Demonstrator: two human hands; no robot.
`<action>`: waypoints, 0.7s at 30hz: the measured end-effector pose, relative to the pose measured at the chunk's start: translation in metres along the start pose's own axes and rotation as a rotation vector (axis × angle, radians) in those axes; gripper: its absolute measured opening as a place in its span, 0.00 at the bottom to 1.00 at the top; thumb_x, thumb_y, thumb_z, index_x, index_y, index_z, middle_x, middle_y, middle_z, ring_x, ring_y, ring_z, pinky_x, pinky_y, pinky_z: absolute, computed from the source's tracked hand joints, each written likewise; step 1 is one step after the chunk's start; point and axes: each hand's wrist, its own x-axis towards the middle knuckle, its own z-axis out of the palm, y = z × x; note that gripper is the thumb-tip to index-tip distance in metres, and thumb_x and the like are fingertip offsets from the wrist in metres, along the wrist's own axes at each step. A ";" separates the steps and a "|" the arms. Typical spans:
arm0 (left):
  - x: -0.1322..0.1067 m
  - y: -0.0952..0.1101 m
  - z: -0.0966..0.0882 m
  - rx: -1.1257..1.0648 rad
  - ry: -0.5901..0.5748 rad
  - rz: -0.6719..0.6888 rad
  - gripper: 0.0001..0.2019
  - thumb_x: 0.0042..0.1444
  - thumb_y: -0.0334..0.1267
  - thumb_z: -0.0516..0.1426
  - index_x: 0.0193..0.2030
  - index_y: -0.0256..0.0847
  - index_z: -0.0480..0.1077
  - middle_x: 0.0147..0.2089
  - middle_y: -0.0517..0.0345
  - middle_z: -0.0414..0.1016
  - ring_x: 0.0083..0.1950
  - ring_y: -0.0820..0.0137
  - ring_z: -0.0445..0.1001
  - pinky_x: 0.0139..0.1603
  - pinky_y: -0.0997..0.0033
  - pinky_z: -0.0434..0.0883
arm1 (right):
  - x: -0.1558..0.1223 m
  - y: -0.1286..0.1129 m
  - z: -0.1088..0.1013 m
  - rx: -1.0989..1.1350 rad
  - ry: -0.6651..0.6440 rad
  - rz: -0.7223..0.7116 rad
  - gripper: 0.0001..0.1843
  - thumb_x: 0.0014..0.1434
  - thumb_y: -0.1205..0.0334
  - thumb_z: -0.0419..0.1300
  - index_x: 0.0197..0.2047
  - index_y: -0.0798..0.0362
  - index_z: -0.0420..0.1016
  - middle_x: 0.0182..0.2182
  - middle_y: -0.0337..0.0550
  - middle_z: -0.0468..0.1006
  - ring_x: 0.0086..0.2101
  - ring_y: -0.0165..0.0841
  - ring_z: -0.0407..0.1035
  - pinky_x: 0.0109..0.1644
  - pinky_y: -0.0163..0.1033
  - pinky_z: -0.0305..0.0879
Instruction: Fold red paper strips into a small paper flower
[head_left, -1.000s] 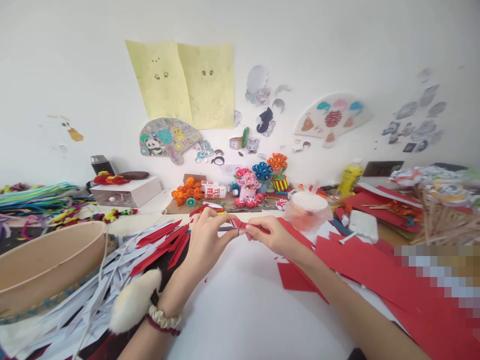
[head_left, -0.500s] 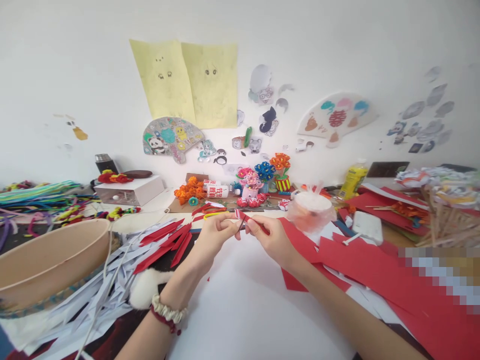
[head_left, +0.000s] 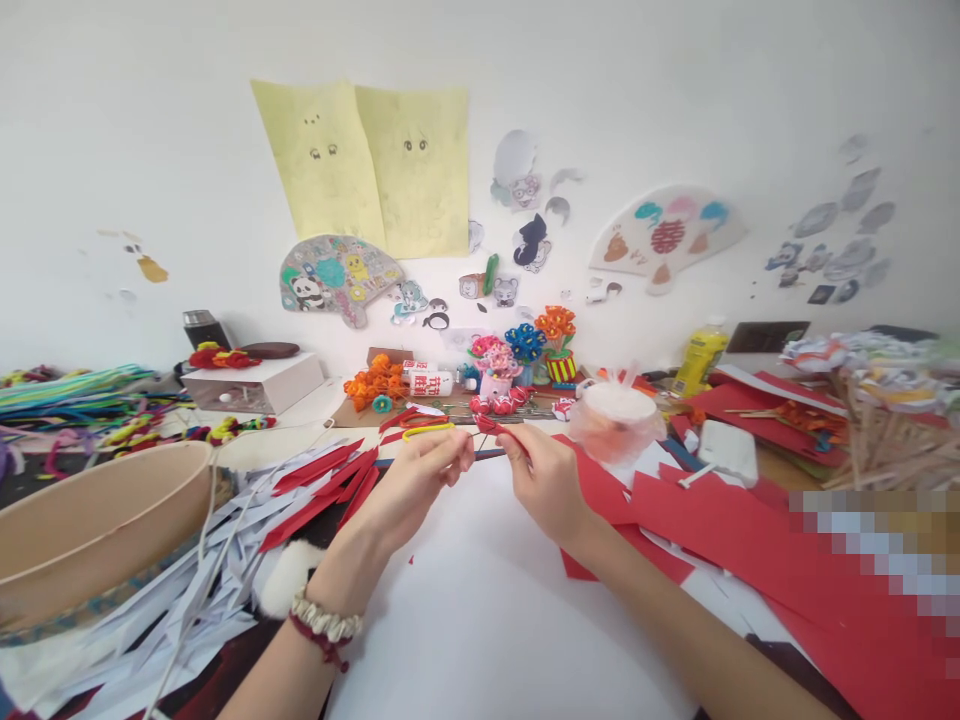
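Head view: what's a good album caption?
Left hand holding yellow-handled scissors, right hand pinching red paper, craft flowers behind.

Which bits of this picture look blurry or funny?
In the head view: square blocks cover a patch at lower right; the wooden sticks look smeared; the beige tub looks stretched at the left edge; light is soft, with faint shadows on the white sheet.

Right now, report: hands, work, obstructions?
Right hand pinches red piece. Left hand close by, grip unclear. Red sheets off right, not between hands.
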 end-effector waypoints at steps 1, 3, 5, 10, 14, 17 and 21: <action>0.001 -0.002 0.001 -0.119 0.004 -0.030 0.15 0.54 0.50 0.59 0.30 0.39 0.68 0.27 0.61 0.60 0.28 0.75 0.57 0.31 0.74 0.59 | -0.001 0.001 0.001 -0.019 0.021 -0.019 0.16 0.68 0.59 0.45 0.37 0.53 0.72 0.28 0.46 0.76 0.29 0.35 0.69 0.32 0.37 0.60; 0.002 -0.005 0.004 -0.347 -0.024 -0.099 0.14 0.54 0.49 0.59 0.33 0.39 0.68 0.27 0.63 0.57 0.28 0.76 0.57 0.32 0.74 0.60 | -0.001 0.001 0.001 -0.053 0.064 -0.061 0.16 0.68 0.61 0.45 0.37 0.54 0.71 0.28 0.46 0.75 0.28 0.35 0.69 0.31 0.37 0.60; 0.003 -0.007 0.007 -0.502 -0.067 -0.163 0.12 0.55 0.47 0.60 0.34 0.39 0.67 0.27 0.65 0.53 0.26 0.77 0.54 0.31 0.75 0.60 | -0.001 0.000 0.001 -0.076 0.104 -0.103 0.14 0.68 0.63 0.46 0.38 0.55 0.71 0.28 0.47 0.75 0.27 0.34 0.68 0.31 0.37 0.60; 0.003 -0.007 0.012 -0.586 -0.116 -0.246 0.09 0.53 0.39 0.61 0.32 0.39 0.65 0.25 0.67 0.48 0.24 0.78 0.50 0.28 0.76 0.58 | -0.001 0.002 -0.002 -0.105 0.134 -0.212 0.14 0.69 0.64 0.46 0.40 0.55 0.72 0.27 0.46 0.75 0.28 0.35 0.69 0.33 0.38 0.63; 0.002 -0.004 0.009 -0.527 -0.120 -0.323 0.10 0.47 0.33 0.63 0.28 0.39 0.63 0.23 0.68 0.46 0.23 0.79 0.47 0.25 0.77 0.56 | -0.001 0.009 -0.006 -0.113 0.102 -0.405 0.13 0.68 0.65 0.47 0.40 0.55 0.72 0.27 0.46 0.74 0.29 0.35 0.67 0.35 0.38 0.62; 0.000 -0.003 0.004 -0.445 -0.129 -0.361 0.14 0.45 0.34 0.63 0.23 0.38 0.60 0.22 0.68 0.47 0.22 0.80 0.46 0.23 0.77 0.52 | 0.002 0.012 -0.013 -0.193 0.039 -0.568 0.11 0.67 0.68 0.49 0.39 0.54 0.73 0.26 0.44 0.73 0.28 0.33 0.65 0.34 0.38 0.60; -0.001 -0.001 0.001 -0.342 -0.051 -0.335 0.16 0.46 0.39 0.64 0.22 0.38 0.59 0.21 0.69 0.50 0.21 0.81 0.43 0.22 0.76 0.46 | 0.010 0.017 -0.020 -0.336 0.017 -0.716 0.12 0.65 0.72 0.50 0.35 0.54 0.71 0.23 0.40 0.70 0.26 0.31 0.60 0.32 0.38 0.54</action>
